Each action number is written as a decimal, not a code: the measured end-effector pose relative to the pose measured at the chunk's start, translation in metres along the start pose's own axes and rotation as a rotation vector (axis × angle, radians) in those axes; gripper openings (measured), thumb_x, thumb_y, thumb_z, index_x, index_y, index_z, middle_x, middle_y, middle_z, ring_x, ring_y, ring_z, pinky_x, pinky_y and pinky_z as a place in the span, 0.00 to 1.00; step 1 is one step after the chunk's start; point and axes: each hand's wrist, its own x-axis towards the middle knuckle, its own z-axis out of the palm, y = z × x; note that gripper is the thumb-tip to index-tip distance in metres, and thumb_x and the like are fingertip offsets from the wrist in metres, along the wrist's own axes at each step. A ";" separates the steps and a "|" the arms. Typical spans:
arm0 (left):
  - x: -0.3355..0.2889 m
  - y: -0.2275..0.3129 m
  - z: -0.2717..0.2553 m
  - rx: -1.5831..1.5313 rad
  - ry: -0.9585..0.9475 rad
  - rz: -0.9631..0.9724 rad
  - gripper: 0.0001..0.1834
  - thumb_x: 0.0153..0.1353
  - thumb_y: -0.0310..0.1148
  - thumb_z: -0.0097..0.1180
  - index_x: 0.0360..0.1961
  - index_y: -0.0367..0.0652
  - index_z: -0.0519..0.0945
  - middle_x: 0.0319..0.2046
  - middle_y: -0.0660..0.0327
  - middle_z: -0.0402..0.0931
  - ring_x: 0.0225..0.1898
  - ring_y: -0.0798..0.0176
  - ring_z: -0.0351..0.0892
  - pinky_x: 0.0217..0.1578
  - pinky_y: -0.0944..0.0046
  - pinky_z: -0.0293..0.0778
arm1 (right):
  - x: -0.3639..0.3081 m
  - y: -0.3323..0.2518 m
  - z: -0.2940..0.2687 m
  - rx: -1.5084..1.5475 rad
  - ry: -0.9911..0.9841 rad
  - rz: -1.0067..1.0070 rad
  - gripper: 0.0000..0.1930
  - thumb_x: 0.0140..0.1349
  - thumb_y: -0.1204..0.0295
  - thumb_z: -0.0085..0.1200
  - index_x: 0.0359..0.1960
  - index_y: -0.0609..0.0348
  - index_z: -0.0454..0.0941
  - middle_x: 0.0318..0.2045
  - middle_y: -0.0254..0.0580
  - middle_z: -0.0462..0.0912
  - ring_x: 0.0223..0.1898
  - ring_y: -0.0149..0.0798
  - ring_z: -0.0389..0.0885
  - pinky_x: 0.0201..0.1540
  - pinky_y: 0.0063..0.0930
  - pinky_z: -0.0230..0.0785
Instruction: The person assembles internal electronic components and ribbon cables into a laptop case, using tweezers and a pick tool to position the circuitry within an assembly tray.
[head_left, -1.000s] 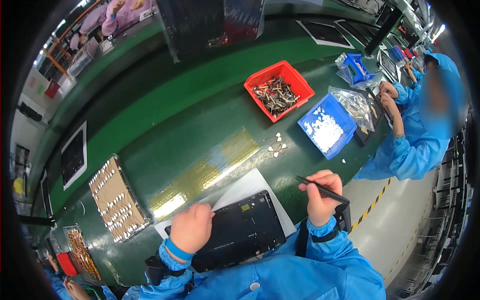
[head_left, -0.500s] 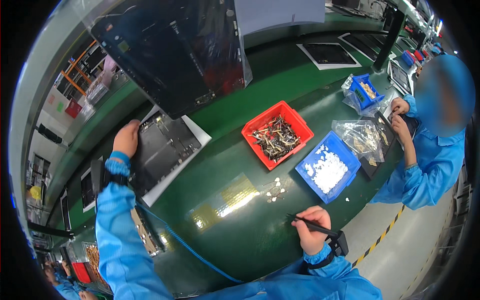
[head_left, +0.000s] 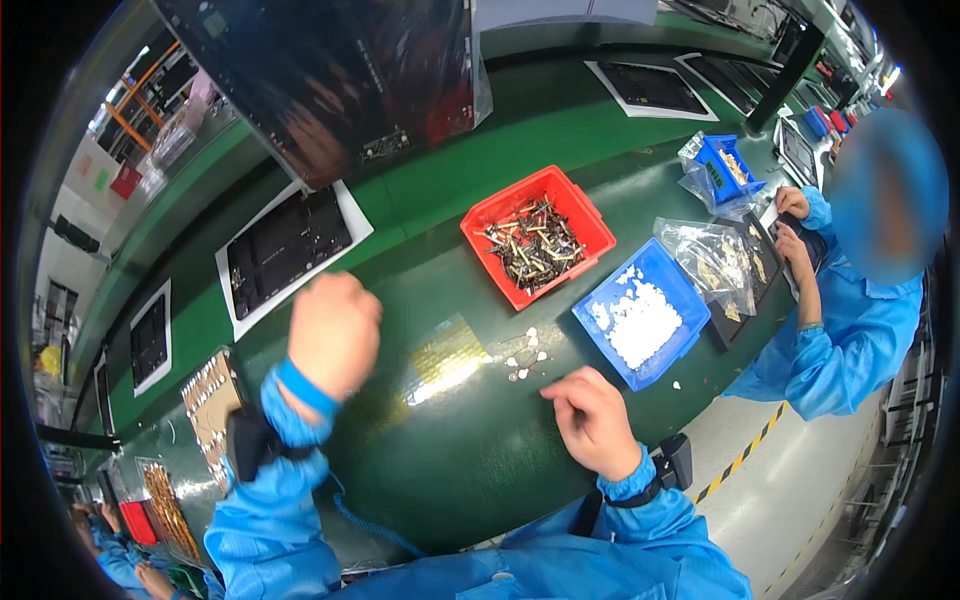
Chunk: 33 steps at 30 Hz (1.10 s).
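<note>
- Near ten o'clock from the middle of my view, a dark flat panel [head_left: 290, 252] lies on a white sheet [head_left: 355, 215] on the green worktop [head_left: 450, 465].
- Just beside that sheet, toward five o'clock of it, is my left hand [head_left: 336, 335], back upward, its fingers bent inward; whether it grips or touches anything I cannot tell.
- Between four and five o'clock I have my right hand [head_left: 590, 415] over the worktop, fingers curled and thumb close to them; whether something is held inside I cannot see.
- Just beyond my right fingers, toward eleven o'clock of that hand, a few thin leads with pale tips [head_left: 527, 357] lie loose.
- At seven o'clock from the middle there is a patch of shiny yellow tape [head_left: 448, 358] on the worktop.
- Toward one o'clock stands a red bin [head_left: 585, 215] with a heap of small dark and brassy parts [head_left: 535, 245].
- At three o'clock a blue bin [head_left: 658, 262] holds small white pieces [head_left: 642, 328], and a clear bag [head_left: 710, 265] lies just beside it.
- Farther out at three o'clock a co-worker in blue [head_left: 850, 335] has both arms over the worktop.
</note>
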 end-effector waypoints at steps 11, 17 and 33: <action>-0.054 0.130 0.035 -0.474 0.111 0.077 0.25 0.39 0.29 0.58 0.45 0.44 0.75 0.42 0.65 0.71 0.42 0.58 0.68 0.41 0.59 0.66 | 0.008 0.004 0.015 -0.495 -0.144 -0.085 0.19 0.36 0.79 0.57 0.37 0.56 0.78 0.26 0.36 0.72 0.25 0.40 0.75 0.26 0.32 0.69; -0.052 0.130 0.039 -0.484 0.113 0.058 0.26 0.40 0.29 0.58 0.46 0.43 0.74 0.42 0.64 0.70 0.43 0.57 0.67 0.41 0.58 0.66 | 0.008 0.008 0.017 -0.439 -0.089 -0.073 0.15 0.38 0.79 0.58 0.33 0.55 0.79 0.27 0.37 0.74 0.24 0.41 0.76 0.25 0.31 0.69; -0.049 0.132 0.042 -0.566 0.137 0.114 0.21 0.40 0.28 0.58 0.41 0.41 0.76 0.45 0.64 0.70 0.44 0.58 0.67 0.42 0.59 0.65 | 0.009 0.008 0.024 -0.460 0.079 -0.002 0.08 0.40 0.76 0.62 0.22 0.55 0.74 0.23 0.40 0.73 0.21 0.44 0.75 0.23 0.33 0.67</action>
